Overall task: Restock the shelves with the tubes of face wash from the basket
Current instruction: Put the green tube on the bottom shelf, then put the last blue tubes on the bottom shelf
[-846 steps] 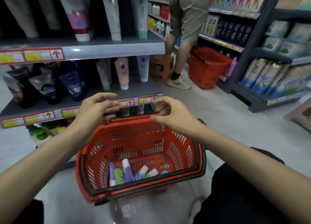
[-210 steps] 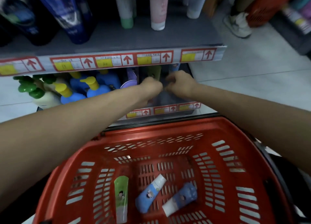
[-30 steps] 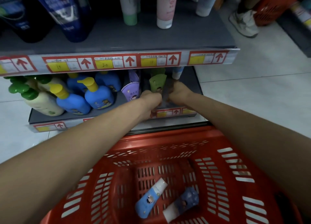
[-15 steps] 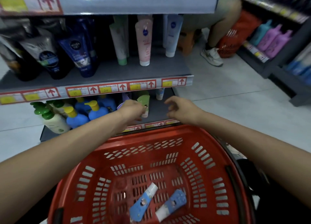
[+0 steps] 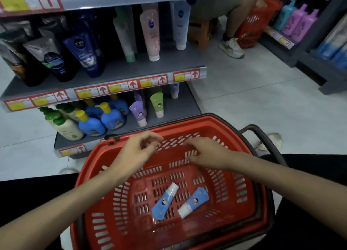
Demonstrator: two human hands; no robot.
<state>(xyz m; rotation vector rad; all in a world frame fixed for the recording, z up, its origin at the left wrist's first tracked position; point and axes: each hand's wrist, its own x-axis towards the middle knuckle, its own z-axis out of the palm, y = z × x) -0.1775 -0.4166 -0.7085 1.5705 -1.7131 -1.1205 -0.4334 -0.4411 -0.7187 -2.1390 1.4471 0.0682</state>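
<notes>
Red plastic lies beneath both hands, and neither grip holds anything. The left hand (image 5: 138, 153) hovers over the far wall of the basket (image 5: 189, 123) with its fingers loosely curled toward the thumb. The right hand (image 5: 205, 153) is just beside it, fingers relaxed and pointing down at the slotted wall. On the basket's bottom lie two tubes of face wash, near each other but not touching: the left blue tube (image 5: 164, 202), cap toward the shelves, and the right blue tube (image 5: 194, 202), cap toward the person. Beyond the rim, the bottom shelf (image 5: 180, 108) carries a purple tube (image 5: 139, 112) and a green tube (image 5: 157, 104) standing on their caps side by side, with blue pump bottles (image 5: 110, 117) to their left. The middle shelf (image 5: 116, 71) above holds taller tubes, a pink tube (image 5: 152, 33) among them. Down the aisle, another person's shoe (image 5: 231, 47) stands beside a second basket (image 5: 250, 30).
</notes>
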